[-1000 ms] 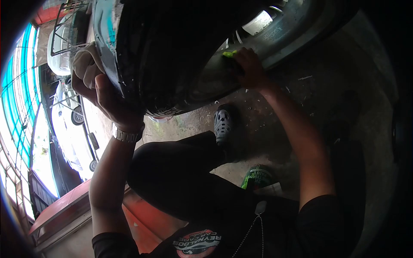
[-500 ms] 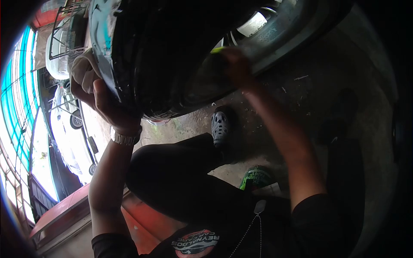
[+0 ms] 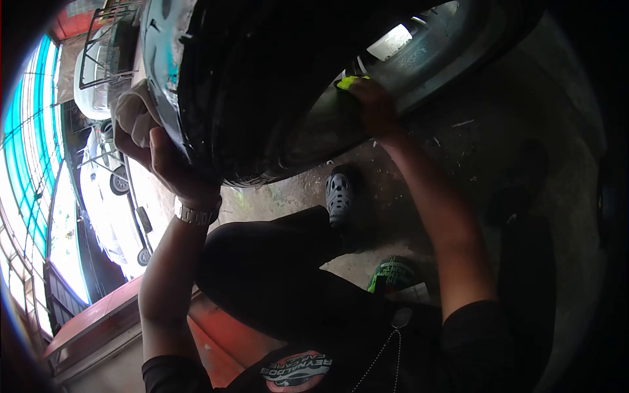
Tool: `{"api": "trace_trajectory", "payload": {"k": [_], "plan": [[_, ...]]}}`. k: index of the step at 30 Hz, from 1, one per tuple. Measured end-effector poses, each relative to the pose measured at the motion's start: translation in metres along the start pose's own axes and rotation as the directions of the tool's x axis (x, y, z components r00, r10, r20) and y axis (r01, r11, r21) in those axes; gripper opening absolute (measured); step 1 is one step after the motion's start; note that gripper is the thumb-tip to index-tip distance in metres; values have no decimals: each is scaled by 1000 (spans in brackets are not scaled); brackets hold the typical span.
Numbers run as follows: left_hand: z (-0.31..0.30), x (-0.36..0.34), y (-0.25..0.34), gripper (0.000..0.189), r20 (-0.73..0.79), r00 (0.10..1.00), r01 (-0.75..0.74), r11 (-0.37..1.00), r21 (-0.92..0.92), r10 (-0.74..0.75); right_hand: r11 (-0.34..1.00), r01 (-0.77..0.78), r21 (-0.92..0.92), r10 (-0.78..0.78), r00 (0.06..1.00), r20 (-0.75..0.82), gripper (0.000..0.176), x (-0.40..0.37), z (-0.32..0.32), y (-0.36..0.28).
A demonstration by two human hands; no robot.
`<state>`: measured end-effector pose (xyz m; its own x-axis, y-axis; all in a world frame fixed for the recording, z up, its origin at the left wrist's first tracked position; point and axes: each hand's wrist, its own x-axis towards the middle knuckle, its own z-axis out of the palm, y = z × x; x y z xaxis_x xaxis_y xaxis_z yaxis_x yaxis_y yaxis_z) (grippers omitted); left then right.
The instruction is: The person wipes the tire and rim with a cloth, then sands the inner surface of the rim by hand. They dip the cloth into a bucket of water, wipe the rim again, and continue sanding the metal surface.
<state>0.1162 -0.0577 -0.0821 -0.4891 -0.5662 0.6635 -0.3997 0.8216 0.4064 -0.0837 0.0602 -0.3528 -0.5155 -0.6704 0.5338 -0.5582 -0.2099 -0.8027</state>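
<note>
At the far left, white cars [image 3: 108,216] stand in daylight under a teal ribbed roof. Next comes the left hand [image 3: 154,147], a metal link watch [image 3: 195,213] on its wrist. Its fingers are curled shut on a pale, crumpled cloth [image 3: 131,111], pressed against the left edge of the tyre [image 3: 249,98].

The tyre fills the top middle of the view. It is black rubber with a grooved tread band turned toward the camera, and its length runs from upper left to upper right. Its smooth dark sidewall faces right and downward, toward the concrete floor [image 3: 498,118] (gritty and strewn with small flecks).

The right hand [image 3: 372,105] lies on that sidewall, just below the grey metal rim [image 3: 419,59]. Its fingers are closed down over a yellow-green sponge [image 3: 350,82], of which only the upper left corner shows, so its long axis cannot be told.

Below, a grey perforated clog [image 3: 339,194] rests on the floor, and a green-labelled can [image 3: 392,274] sits nearer the body.
</note>
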Motion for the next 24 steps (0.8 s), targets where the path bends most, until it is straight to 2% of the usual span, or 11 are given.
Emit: {"api": "trace_trajectory", "payload": {"k": [3,6,9,10,13,15,18,20,21,22,24], "plan": [[-1,-1,3,69,2,997,78,996,-53,-78,999,-26,29,32,979,-200,22,-4,36,-44],[7,-1,12,78,-126,983,103,973,-205,-130,991,106,-79,-112,990,-83,21,-3,20,-21],[10,4,13,81,-160,986,17,976,-216,-53,986,-165,-18,166,985,57,20,1,4,-17],[5,4,7,78,-110,992,35,970,-241,-64,984,-178,33,180,980,-79,22,-8,35,-30],[14,6,10,69,-207,978,-21,986,-164,-13,995,80,58,-69,982,-178,23,0,24,-36],[12,4,12,63,-198,980,-25,989,-148,-5,999,42,-11,-42,999,-34,23,-7,11,-11],[7,5,0,57,-66,987,124,954,-271,-147,987,-162,16,163,984,-73,27,-6,32,-32],[9,5,-4,52,-20,953,266,865,-425,-302,999,17,38,-9,983,-185,25,0,28,-32],[11,5,6,44,-36,965,224,884,-410,-261,994,94,58,-78,970,-231,24,-4,28,-39],[13,5,16,37,-52,974,182,901,-394,-219,996,77,-32,-79,996,-49,18,-11,18,-12],[14,7,29,28,-50,998,12,977,-212,-23,998,-45,50,49,996,-74,17,-7,14,-16]]}}
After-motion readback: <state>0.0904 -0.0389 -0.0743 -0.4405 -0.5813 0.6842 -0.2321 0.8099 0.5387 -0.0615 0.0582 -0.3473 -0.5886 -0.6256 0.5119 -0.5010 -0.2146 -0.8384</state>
